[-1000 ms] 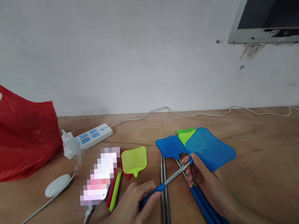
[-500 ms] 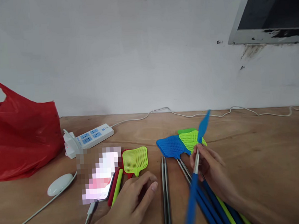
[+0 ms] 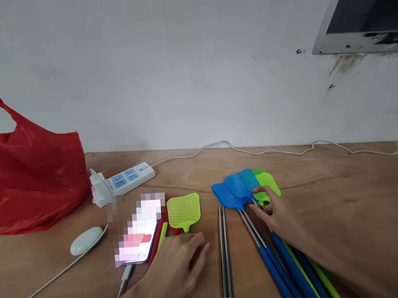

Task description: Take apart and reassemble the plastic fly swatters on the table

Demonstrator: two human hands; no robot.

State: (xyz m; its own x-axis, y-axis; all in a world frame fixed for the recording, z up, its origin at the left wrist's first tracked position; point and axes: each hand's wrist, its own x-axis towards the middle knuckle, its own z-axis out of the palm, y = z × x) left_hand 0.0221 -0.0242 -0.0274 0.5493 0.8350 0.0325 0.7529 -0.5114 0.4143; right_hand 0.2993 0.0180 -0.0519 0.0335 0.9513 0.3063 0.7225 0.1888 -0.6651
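Several fly swatters lie in a fanned pile at the right, with blue mesh heads point(image 3: 240, 185) and a yellow-green one point(image 3: 267, 185). My right hand point(image 3: 279, 214) is at the neck of the topmost blue fly swatter, thumb and index finger apart around it; its blue handle point(image 3: 284, 251) runs toward me. Loosely curled, my left hand point(image 3: 181, 262) is empty beside a yellow-green swatter head point(image 3: 184, 211), which overlaps a red one. Under and behind that hand are a yellow-green handle point(image 3: 162, 232) and a red handle point(image 3: 156, 241). Between my hands lie two metal rods point(image 3: 225, 255).
At the left are a red plastic bag point(image 3: 35, 177), a white power strip point(image 3: 128, 180) and a white computer mouse point(image 3: 86, 241). A lit phone point(image 3: 145, 233) lies beside the red handle, its cable plugged in. A thin white cord point(image 3: 270, 152) runs along the wall.
The blue fly swatter held upright in my right hand has come down flat onto the pile, and the fingers have spread. My left hand has shifted slightly, near the yellow-green head.
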